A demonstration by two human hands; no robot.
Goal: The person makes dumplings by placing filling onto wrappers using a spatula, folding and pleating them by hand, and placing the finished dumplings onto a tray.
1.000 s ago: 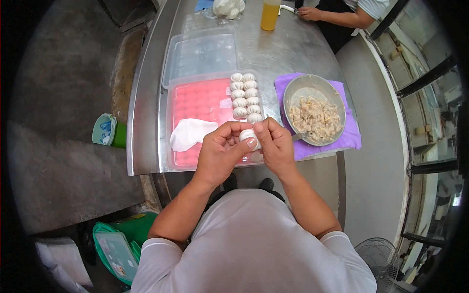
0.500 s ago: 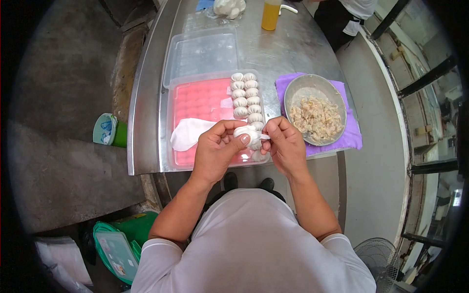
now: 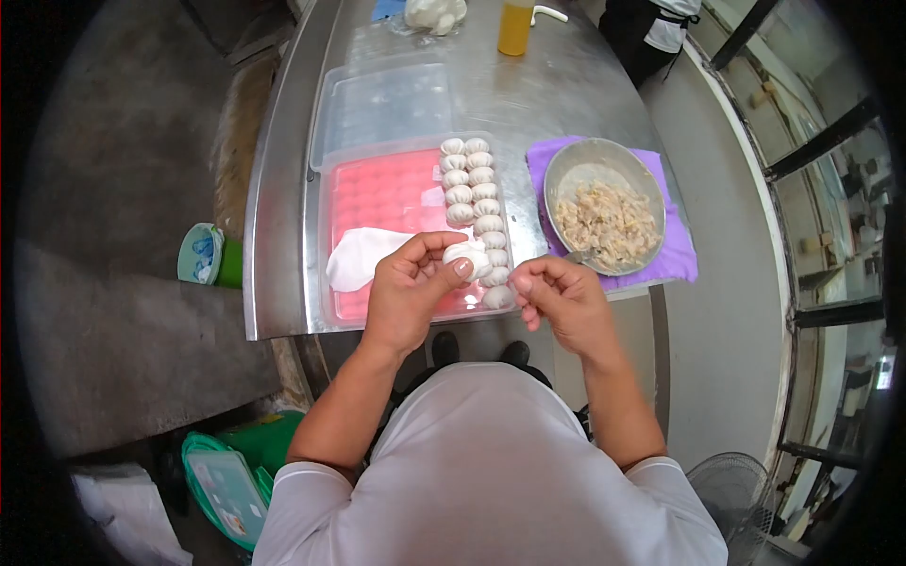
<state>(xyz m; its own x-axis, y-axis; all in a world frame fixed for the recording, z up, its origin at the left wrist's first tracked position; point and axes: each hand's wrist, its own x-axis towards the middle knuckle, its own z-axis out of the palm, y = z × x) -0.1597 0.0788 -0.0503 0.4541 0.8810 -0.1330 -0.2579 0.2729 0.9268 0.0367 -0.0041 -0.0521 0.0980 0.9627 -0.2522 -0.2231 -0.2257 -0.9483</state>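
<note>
Held dumpling: one white dumpling [image 3: 462, 252] is being held over the near right part of the clear container [image 3: 325, 236], just beside the shaped rows.
Left hand: the dumpling is being clamped between the thumb and fingers of the left hand [image 3: 408, 288].
Right hand: the thumb and forefinger tips of the right hand [image 3: 564, 300] are being held together, apart from the dumpling; whether anything is being pinched there cannot be told.
Shaped rows: pleated dumplings [image 3: 481, 191] are being lined up in two columns along the container's right side, the right column being carried nearer the person.
Pink area: a white cloth-like piece [image 3: 361, 261] is being supported by the pink surface [image 3: 377, 193].
Bowl: pale filling [image 3: 609, 219] is being held in a metal bowl [image 3: 599, 158], with a purple cloth [image 3: 678, 255] being pressed beneath it.
Far table: a yellow bottle [image 3: 514, 28] is being supported upright by the metal table [image 3: 500, 108].
</note>
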